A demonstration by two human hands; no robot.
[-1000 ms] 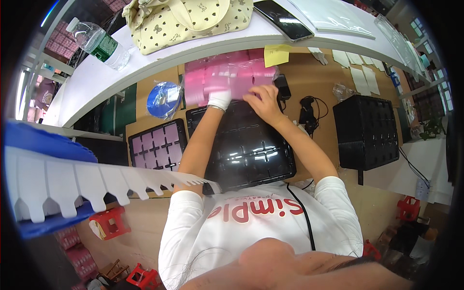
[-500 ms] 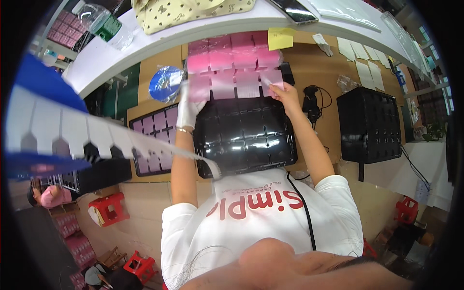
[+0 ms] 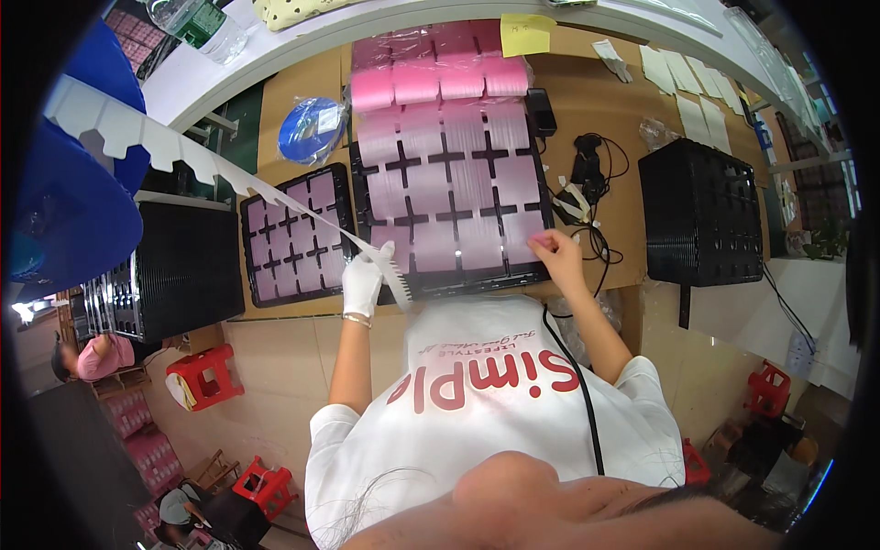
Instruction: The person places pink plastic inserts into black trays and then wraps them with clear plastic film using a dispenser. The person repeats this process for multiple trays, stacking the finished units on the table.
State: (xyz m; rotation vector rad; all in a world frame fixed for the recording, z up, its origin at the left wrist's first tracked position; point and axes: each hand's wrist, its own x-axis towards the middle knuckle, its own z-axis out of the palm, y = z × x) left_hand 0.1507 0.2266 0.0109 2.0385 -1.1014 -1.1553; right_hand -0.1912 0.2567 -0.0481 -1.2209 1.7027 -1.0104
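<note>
A pink translucent plastic sheet [image 3: 472,183] with cross-shaped cutouts lies stretched over a black compartment tray [image 3: 458,282] in front of me. My right hand [image 3: 561,258], bare, pinches the sheet's near right corner. My left hand [image 3: 363,284], in a white glove, has its fingers closed at the near left corner, partly covered by a white toothed strip [image 3: 266,191] that crosses the view from the upper left. At the far end, the sheet runs on into a bright pink roll or stack [image 3: 440,81] under clear wrap.
Left of the tray lies another black tray with pink squares [image 3: 298,236]. Stacks of black trays stand at left [image 3: 188,266] and right [image 3: 701,215]. A blue disc in clear wrap [image 3: 312,131], black cables [image 3: 591,174] and paper slips [image 3: 683,78] surround the work. A white shelf [image 3: 302,35] spans the far side.
Both hands have come toward me, drawing the pink sheet over the black tray that was bare before. The white toothed strip has shifted, and the view has tilted slightly.
</note>
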